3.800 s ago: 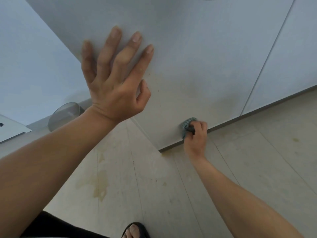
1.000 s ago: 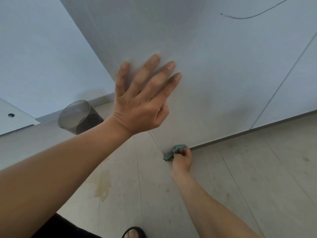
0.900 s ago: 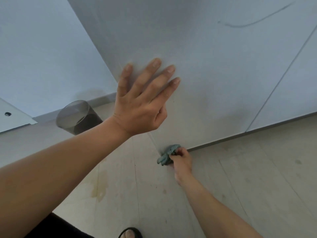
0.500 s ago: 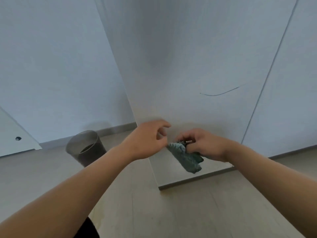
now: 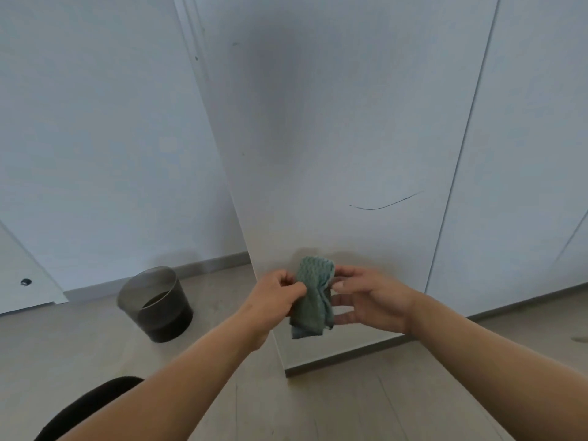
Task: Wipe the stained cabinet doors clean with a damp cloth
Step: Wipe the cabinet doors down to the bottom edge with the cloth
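A tall white cabinet door (image 5: 334,138) fills the middle of the head view, with a thin dark curved line (image 5: 385,202) drawn across its lower half. In front of its lower part I hold a crumpled green cloth (image 5: 313,297) between both hands. My left hand (image 5: 275,296) pinches the cloth's left edge with curled fingers. My right hand (image 5: 372,300) holds its right side, fingertips on the top and lower edge. The cloth hangs free of the door.
A dark mesh waste bin (image 5: 156,303) stands on the pale floor to the left of the door. A second white door (image 5: 521,154) adjoins on the right. A grey plinth (image 5: 343,358) runs under the doors. A light wall rises at left.
My right hand lifted the cloth from the door's bottom corner. My left hand left the door face and took hold of the cloth. The view tilted up, showing more of the door.
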